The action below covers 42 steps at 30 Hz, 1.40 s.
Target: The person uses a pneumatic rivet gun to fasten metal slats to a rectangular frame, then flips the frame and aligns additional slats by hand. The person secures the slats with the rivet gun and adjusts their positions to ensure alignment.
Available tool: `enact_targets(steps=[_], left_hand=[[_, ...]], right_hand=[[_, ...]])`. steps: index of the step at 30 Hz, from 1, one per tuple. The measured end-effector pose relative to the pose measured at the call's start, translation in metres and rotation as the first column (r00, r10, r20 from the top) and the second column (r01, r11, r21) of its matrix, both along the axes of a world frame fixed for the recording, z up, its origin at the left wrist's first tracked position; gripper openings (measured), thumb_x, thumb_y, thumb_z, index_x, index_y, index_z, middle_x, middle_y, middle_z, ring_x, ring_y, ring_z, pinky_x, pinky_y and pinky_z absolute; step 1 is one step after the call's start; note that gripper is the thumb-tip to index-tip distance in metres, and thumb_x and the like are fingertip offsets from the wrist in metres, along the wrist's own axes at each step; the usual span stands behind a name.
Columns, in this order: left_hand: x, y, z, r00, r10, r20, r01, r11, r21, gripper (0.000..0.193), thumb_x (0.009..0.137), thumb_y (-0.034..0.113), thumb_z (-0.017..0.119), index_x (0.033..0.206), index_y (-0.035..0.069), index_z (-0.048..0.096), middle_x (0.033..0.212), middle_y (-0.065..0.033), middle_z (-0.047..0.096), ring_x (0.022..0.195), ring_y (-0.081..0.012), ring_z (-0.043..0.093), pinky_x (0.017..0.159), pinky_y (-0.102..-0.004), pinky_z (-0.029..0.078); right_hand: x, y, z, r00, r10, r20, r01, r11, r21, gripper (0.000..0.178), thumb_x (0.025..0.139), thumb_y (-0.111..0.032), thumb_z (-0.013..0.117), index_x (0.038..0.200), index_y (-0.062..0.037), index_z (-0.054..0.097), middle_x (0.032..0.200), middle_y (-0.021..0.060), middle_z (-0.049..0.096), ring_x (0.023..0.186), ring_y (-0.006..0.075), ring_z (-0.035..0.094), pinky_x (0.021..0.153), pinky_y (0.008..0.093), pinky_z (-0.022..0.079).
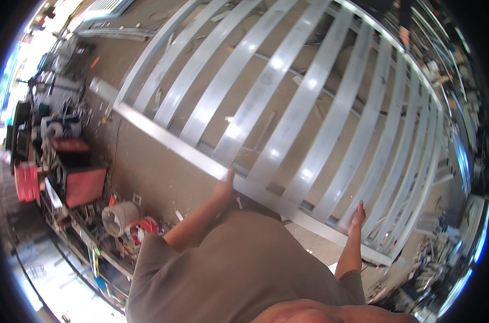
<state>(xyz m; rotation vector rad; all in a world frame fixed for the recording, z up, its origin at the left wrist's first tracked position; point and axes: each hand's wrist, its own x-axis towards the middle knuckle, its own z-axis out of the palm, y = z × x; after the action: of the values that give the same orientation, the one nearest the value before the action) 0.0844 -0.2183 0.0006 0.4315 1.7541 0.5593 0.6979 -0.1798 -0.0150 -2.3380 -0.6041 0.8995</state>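
Note:
A large panel of flat silvery metal slats [250,113] in a bare metal frame spreads out in front of me, its near rail [172,141] running slantwise close to my body. My left hand [223,187] grips this near rail left of my middle, its thumb on top and its other fingers hidden. Farther right, my right hand [358,216] holds the same side of the panel near its right corner, thumb pointing up; the rest of its fingers are mostly out of sight.
Left of me are a red box [84,183], a white bucket [119,218] and a red round container [144,229] beside a cluttered rack. Metal bars [115,33] lie at the far left. Scrap and stock crowd the right side. A dark shape with an orange band [404,35] stands behind the panel.

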Motion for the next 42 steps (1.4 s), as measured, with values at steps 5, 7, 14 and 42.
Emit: enact_targets(steps=[5,7,14,42], left_hand=[[-0.006,0.002,0.005,0.98,0.127,0.156,-0.129,0.992,0.005,0.089,0.098,0.074,0.048,0.137,-0.005,0.055,0.117,-0.0205,0.067,0.092,-0.0303,0.07,0.073,-0.0382,0.059],[-0.006,0.002,0.008,0.969,0.114,0.218,-0.086,0.987,-0.137,0.095,0.097,0.077,0.045,0.147,-0.004,0.05,0.134,-0.0202,0.061,0.115,-0.0321,0.064,0.089,-0.0417,0.058],[-0.009,-0.009,-0.002,0.946,0.139,0.293,-0.108,0.987,-0.121,0.086,0.102,0.074,0.039,0.151,0.003,0.045,0.138,-0.0187,0.059,0.117,-0.0302,0.063,0.091,-0.037,0.056],[-0.017,0.039,-0.014,0.796,-0.579,0.174,0.605,0.768,-0.21,0.069,0.095,0.031,0.07,0.148,0.0,0.039,0.14,-0.0194,0.053,0.121,-0.0358,0.058,0.104,-0.0458,0.05]], right_hand=[[0.012,-0.002,-0.016,0.994,0.054,0.091,-0.046,0.995,-0.087,0.085,0.096,-0.068,0.056,0.132,0.0094,0.061,0.132,0.0252,0.063,0.123,0.0374,0.059,0.106,0.0467,0.042],[0.012,-0.003,-0.02,0.996,0.043,0.08,-0.032,0.99,-0.136,0.086,0.096,-0.068,0.056,0.132,0.0099,0.061,0.135,0.0268,0.063,0.126,0.0391,0.058,0.107,0.0469,0.042],[0.004,-0.009,-0.019,0.997,-0.009,0.081,0.018,0.993,-0.115,0.102,0.091,-0.074,0.056,0.155,0.0035,0.041,0.155,0.0278,0.047,0.147,0.0395,0.043,0.121,0.0479,0.032],[-0.014,-0.011,0.03,0.996,-0.066,-0.063,0.051,0.975,-0.218,0.075,0.092,-0.067,0.057,0.144,-0.0137,0.06,0.14,0.0112,0.064,0.13,0.0315,0.06,0.104,0.0441,0.051]])
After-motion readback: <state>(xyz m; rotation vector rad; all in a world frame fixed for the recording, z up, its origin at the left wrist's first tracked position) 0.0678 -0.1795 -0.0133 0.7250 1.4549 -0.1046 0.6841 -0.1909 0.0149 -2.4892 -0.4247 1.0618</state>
